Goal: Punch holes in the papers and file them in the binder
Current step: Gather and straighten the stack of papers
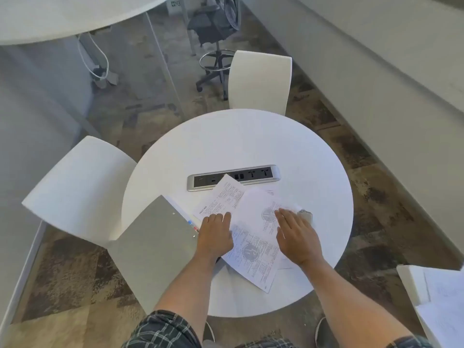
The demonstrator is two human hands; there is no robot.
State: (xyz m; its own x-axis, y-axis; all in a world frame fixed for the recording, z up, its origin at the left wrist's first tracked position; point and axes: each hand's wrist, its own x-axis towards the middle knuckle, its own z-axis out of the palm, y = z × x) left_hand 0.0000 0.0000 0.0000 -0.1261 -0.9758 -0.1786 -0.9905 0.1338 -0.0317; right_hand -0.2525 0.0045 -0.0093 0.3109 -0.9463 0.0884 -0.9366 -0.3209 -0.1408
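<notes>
Loose papers (253,234) are pressed flat on the counter (251,146) by left hand (215,234) and right hand (296,237), grip wide, nothing held. Risk: fanned sheets misaligned, holes punched unevenly.

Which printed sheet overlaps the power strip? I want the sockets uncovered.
The far sheet, ahead of the left hand: its corner covers the power strip. The other sheets lie nearer.

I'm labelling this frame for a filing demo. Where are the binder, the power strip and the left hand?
binder (155,237): head view, middle of its grey cover.
power strip (261,173): head view, dark socket panel.
left hand (216,234): head view, back of hand.
</notes>
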